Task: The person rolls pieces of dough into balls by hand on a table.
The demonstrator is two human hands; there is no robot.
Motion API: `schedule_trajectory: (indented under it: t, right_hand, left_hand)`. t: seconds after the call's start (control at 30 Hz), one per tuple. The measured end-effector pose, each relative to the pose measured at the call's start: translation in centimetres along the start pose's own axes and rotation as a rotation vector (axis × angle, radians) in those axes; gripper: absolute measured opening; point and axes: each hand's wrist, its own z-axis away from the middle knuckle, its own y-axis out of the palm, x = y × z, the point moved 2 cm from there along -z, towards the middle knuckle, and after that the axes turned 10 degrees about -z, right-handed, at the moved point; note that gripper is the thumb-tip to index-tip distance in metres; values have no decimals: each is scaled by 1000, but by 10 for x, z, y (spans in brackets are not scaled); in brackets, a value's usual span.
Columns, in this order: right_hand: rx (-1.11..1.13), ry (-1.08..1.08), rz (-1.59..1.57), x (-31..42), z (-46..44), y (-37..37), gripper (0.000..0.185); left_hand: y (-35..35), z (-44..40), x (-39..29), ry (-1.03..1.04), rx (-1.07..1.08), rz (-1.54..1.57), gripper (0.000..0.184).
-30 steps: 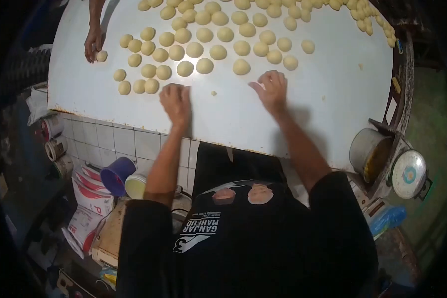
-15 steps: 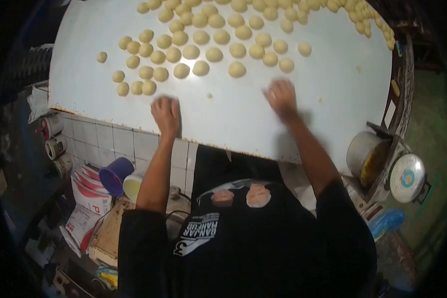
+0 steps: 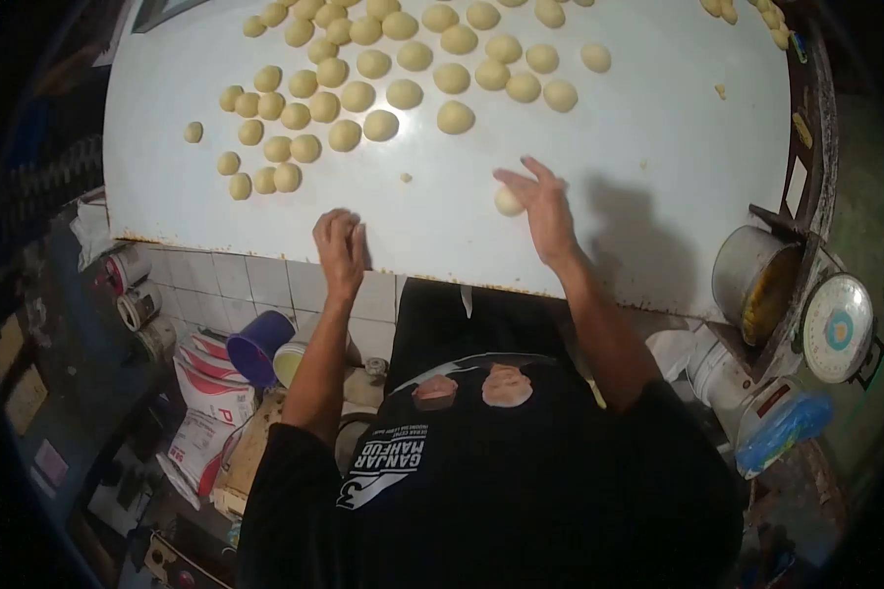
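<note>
My right hand (image 3: 548, 211) is lifted a little over the white tabletop (image 3: 442, 226), fingers apart. Beside it, partly behind its fingers, sits a pale round dough ball (image 3: 507, 201). Close to the front edge, my left hand (image 3: 340, 247) rests on the table with its fingers curled down. Whatever lies beneath that palm is hidden. Ahead of both hands many smooth dough balls (image 3: 404, 94) are spread in loose rows, and a tiny dough scrap (image 3: 406, 178) lies between the hands.
At the right stand a metal pot (image 3: 746, 270) and a dial scale (image 3: 838, 329). Below the table's left side are a purple bucket (image 3: 261, 346) and printed flour sacks (image 3: 211, 393). More small dough pieces (image 3: 771, 20) lie at the far right corner.
My right hand has gone from cupped to spread, and a dough ball now shows beside it. My left hand stays curled near the edge. The camera view has shifted slightly.
</note>
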Motion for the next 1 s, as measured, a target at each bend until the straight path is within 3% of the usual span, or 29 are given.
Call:
schedule_trajectory:
  t: [0.07,0.13,0.2,0.27,0.33,0.4,0.47,0.53,0.6,0.63,0.67,0.73,0.8,0.83,0.87,0.93,1.0]
  right_hand:
    - [-19,20,-90,3,-11,14,69]
    - [139,-104,145,13,-43,34,68]
    - [151,-44,272,18,-22,33,75]
    - [209,-42,426,20,-8,27,82]
    - [29,-108,125,-16,33,1,58]
    - [1,-88,138,-5,7,15,52]
    - [-59,11,137,-17,35,19,48]
    - [43,-152,636,-20,46,16,43]
    - [92,-396,992,-19,67,9,46]
    - [29,-328,1046,-14,88,2,47]
    - [-148,-216,866,-27,98,-12,49]
    - [-158,-363,1278,-4,93,19,47]
    - [6,-91,1445,5,63,47,50]
    - [172,-83,1512,10,46,61,42]
    - [183,-89,1538,21,24,96,42]
    - [432,144,1317,45,-31,217,46]
    - [324,98,1185,59,-86,337,50]
  left_hand:
    - [-4,-23,26,33,-17,-129,15]
    - [7,-40,29,70,13,-248,15]
    - [16,-54,5,-94,-76,-165,15]
    - [8,-32,-3,-62,-3,-193,13]
    - [-4,-1,9,103,-6,-50,12]
    - [-5,-23,20,125,-33,-88,13]
    - [6,-34,37,13,-9,-237,12]
    - [10,-29,13,-135,30,-153,13]
    - [2,-2,17,78,56,-63,29]
    - [-15,5,15,89,75,-41,34]
    - [-27,6,17,101,98,-6,39]
    - [-45,2,38,142,173,46,45]
    - [-55,-6,56,149,205,136,46]
    - [-59,-15,65,178,272,222,47]
    - [-68,-27,75,165,252,239,47]
    - [-95,-63,96,-102,182,406,51]
    - [-131,-116,136,-172,-70,338,59]
